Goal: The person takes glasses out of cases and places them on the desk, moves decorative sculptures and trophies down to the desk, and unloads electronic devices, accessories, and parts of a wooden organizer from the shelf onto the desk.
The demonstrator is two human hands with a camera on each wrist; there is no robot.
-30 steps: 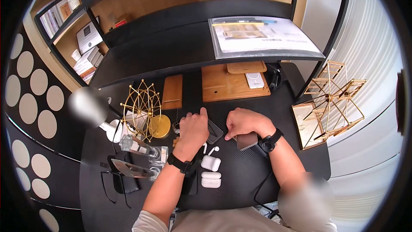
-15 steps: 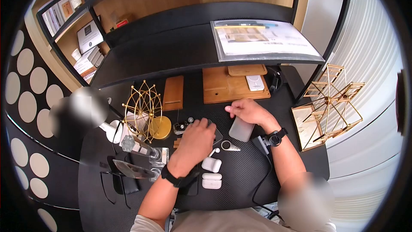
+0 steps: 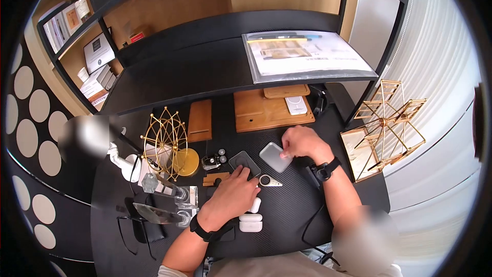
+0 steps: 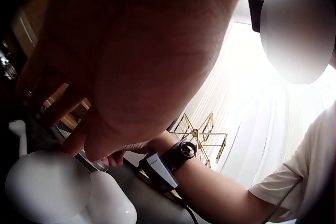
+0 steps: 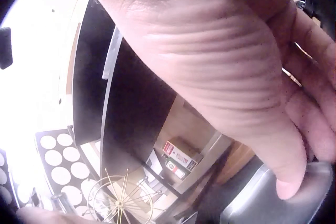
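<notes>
My right hand [image 3: 306, 143] pinches the near-right part of a flat, grey, rounded rectangular case [image 3: 277, 157] over the desk. In the right wrist view the thumb lies on this case [image 5: 257, 198], which looks translucent. My left hand [image 3: 230, 195] is palm down with fingers stretched out, the fingertips at the near edge of a dark phone-shaped slab [image 3: 244, 163]. Beside those fingertips lies a grey teardrop-shaped piece with a round hole [image 3: 270, 180]. A white earbud case [image 3: 255, 205] is partly hidden under the left hand; another white earbud case [image 3: 250, 222] sits nearer me.
Small black-and-silver gadgets [image 3: 212, 161] and a gold wheel ornament [image 3: 166, 143] stand left. Wooden trays [image 3: 271, 115] lie under the black shelf [image 3: 179, 72]. Another wheel model [image 3: 384, 123] is at right; glasses [image 3: 133, 231] lie front left. A cable trails from the right wrist.
The right hand has brought the grey case leftward and now pinches it by its side. My left hand has drawn back toward me, uncovering the dark slab and the small gadgets.
</notes>
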